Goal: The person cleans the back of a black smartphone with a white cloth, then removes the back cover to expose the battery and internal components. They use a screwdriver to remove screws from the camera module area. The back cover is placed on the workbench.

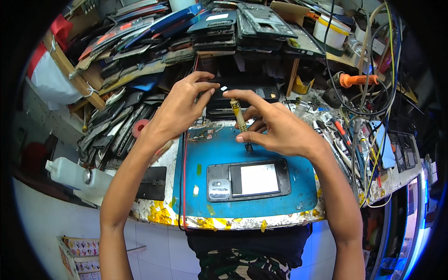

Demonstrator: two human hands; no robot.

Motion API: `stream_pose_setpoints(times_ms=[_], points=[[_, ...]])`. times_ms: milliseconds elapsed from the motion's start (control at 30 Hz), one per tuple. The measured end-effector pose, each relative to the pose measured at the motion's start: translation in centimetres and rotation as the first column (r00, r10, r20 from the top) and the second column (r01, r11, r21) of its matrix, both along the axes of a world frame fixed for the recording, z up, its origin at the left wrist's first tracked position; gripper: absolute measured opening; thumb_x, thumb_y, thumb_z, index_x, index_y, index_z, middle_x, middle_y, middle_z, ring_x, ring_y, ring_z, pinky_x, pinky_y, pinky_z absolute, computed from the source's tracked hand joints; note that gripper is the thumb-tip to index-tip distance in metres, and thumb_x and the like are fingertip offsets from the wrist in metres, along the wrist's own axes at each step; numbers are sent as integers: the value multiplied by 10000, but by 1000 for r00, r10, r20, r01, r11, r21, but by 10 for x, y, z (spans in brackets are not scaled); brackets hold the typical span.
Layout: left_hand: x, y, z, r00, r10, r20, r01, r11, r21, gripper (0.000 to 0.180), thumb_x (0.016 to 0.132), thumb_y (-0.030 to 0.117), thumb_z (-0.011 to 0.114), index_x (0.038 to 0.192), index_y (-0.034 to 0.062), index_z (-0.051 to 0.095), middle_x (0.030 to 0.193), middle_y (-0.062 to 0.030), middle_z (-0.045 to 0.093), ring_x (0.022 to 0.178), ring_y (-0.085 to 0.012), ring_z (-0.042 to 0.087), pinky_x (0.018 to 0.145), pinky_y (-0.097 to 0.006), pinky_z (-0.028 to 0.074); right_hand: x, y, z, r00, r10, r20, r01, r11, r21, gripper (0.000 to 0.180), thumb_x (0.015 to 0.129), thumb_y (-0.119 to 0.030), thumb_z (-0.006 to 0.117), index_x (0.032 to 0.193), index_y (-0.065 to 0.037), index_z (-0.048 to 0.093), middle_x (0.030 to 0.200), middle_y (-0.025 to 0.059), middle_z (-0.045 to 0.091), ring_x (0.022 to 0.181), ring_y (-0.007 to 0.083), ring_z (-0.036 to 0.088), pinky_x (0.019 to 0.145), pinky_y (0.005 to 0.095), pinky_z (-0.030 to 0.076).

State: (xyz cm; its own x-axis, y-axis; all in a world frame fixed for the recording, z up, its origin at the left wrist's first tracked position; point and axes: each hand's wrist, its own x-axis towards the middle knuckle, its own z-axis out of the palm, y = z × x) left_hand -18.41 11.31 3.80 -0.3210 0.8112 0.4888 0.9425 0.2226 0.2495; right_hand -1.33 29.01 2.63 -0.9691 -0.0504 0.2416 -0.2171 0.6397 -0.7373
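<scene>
In my right hand (280,126) is a slim screwdriver (238,116) with a yellowish, brass-banded handle, held nearly upright. My index finger reaches its top end, and a small dark piece (248,147) shows at its lower end, above the blue mat (303,186). To the left, my left hand (189,100) is raised, its thumb and index finger close together; what they pinch, if anything, I cannot make out. A small white piece (224,88) shows just beyond those fingertips. Nearer to me, a phone (220,190) lies on the mat, with a camera block and a white rectangle on it.
Stacks of phone parts (214,35) fill the shelf behind. An orange-handled soldering iron (357,80) and loose cables hang at the right, above scattered hand tools (338,149). A red wire (185,186) crosses the mat's left side. A white plastic bottle (77,173) stands at left.
</scene>
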Motion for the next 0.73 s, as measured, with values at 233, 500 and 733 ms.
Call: stream_pose_setpoints(times_ms=[233, 500, 733], points=[[22, -54, -32, 963, -258, 73, 251, 964, 89, 273, 858, 125, 760, 1117, 43, 732, 1221, -144, 684, 1120, -299, 678, 974, -403, 539, 3, -19, -2, 980, -11, -198, -44, 962, -268, 752, 883, -31, 766, 1496, -138, 344, 1110, 152, 676, 866, 188, 736, 695, 260, 621], [30, -80, -49, 801, -442, 404, 535, 832, -150, 687, 578, 414, 957, 1042, 23, 634, 1375, -165, 550, 1344, -372, 482, 1129, -499, 377, 7, -68, -24, 937, 254, -239, -314, 912, -262, 886, 778, 67, 830, 1467, -42, 285, 1362, 172, 511, 1035, 251, 706, 773, 327, 638], [33, -78, -57, 798, -469, 379, 565, 800, -200, 570, 633, 451, 918, 903, 42, 626, 1210, -141, 568, 1287, -362, 487, 1164, -480, 323, 3, -77, -41, 930, 284, -234, -333, 919, -212, 894, 771, 80, 826, 1466, -49, 279, 1318, 243, 549, 1017, 282, 722, 801, 353, 651]])
